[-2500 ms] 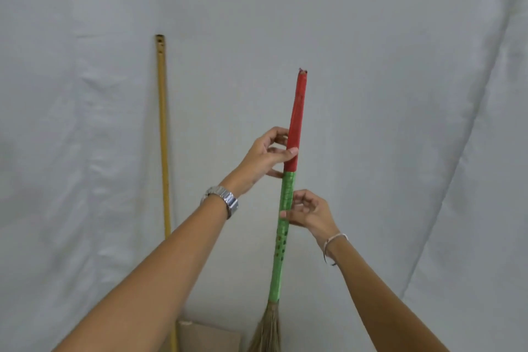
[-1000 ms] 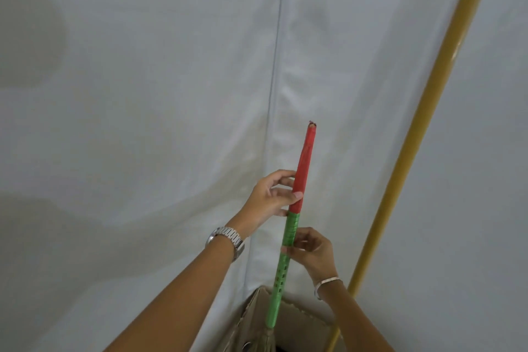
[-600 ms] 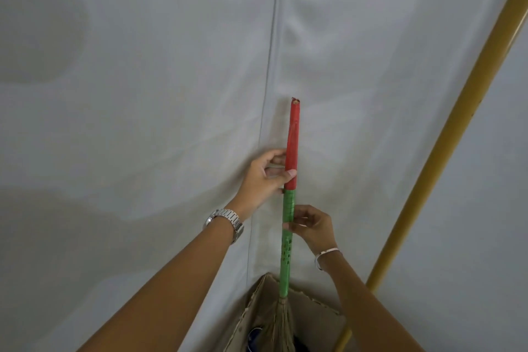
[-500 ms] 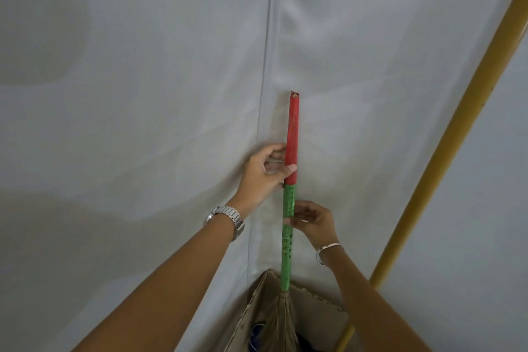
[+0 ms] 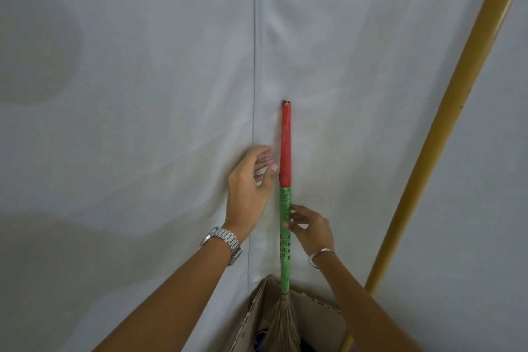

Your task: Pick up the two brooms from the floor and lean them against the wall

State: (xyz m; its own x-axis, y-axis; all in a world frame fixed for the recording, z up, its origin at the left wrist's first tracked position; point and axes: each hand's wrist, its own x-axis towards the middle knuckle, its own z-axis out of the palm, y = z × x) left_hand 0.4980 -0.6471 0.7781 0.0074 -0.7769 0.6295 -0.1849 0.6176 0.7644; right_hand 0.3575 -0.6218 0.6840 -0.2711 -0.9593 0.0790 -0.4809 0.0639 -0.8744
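Observation:
A broom with a red and green handle (image 5: 285, 151) stands upright against the white cloth-covered wall (image 5: 143, 94), its straw bristles (image 5: 284, 323) at the bottom edge of the view. My left hand (image 5: 251, 180) is just left of the red section, fingers spread and off the handle. Lower down, my right hand (image 5: 311, 228) pinches the green section with its fingertips. The second broom's long yellow handle (image 5: 445, 111) leans against the wall on the right; its head is out of view.
An open cardboard box (image 5: 320, 314) sits at the foot of the wall, and the straw bristles go down into it. A vertical seam (image 5: 254, 66) runs down the cloth just left of the broom.
My left hand has let go of the red section and opened beside it. The broom handle now stands straight against the wall. My right hand stays on the green part.

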